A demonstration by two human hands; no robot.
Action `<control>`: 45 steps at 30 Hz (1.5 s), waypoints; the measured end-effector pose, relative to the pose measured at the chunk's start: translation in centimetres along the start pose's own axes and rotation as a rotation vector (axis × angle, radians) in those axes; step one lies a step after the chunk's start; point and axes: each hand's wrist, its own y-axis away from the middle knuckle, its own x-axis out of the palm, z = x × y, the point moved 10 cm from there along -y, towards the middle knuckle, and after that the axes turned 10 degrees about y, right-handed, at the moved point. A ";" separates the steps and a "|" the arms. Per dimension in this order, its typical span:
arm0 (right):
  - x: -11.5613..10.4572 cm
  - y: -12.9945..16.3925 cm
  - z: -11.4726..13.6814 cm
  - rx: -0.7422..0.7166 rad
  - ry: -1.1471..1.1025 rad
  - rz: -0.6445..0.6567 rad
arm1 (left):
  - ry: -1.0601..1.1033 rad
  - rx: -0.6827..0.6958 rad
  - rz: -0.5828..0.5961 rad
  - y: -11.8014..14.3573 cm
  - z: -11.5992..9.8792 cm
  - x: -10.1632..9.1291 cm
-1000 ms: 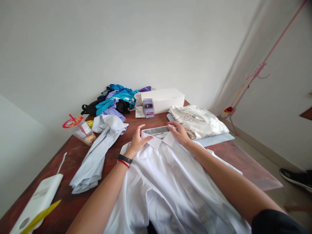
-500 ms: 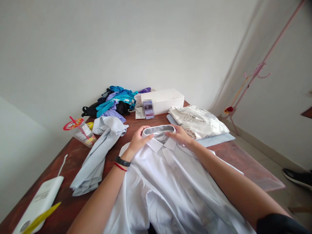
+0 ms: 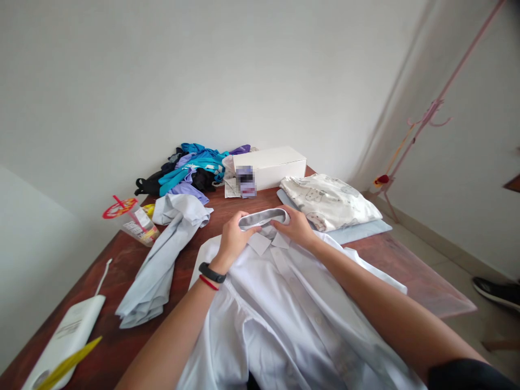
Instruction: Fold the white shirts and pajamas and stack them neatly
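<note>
A white button-up shirt (image 3: 284, 303) lies front side up on the dark red table, its collar (image 3: 263, 218) standing away from me and its body spreading toward me. My left hand (image 3: 238, 235) pinches the left side of the collar, thumb inside the neck opening. On the other side, my right hand (image 3: 296, 226) grips the collar in the same way, with its thumb inside too. The collar's points fold down over the shirt front, and a row of buttons runs down the placket.
Left of the shirt lie a crumpled pale-blue garment (image 3: 162, 265), a plastic cup with straw (image 3: 138, 225) and a white device (image 3: 67, 338). Behind are a clothes heap (image 3: 195, 168) and a white box (image 3: 272, 167). Folded patterned cloth (image 3: 327, 200) sits at right, near a pink stand (image 3: 430, 111).
Both hands keep hold of the collar. My left wrist has shifted slightly right and my thumbs sit a little further in. The shirt's left shoulder now spreads wider on the table.
</note>
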 end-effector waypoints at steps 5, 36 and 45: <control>0.0 -0.1 -0.3 0.028 -0.006 0.012 | 0.018 -0.030 0.011 -0.5 0.9 -0.5; -0.4 -0.1 -2.6 0.160 0.021 -0.006 | -0.065 0.073 0.053 0.5 2.6 -0.3; 1.0 -0.1 -3.1 0.127 0.012 0.092 | -0.034 0.043 0.024 1.2 4.8 0.4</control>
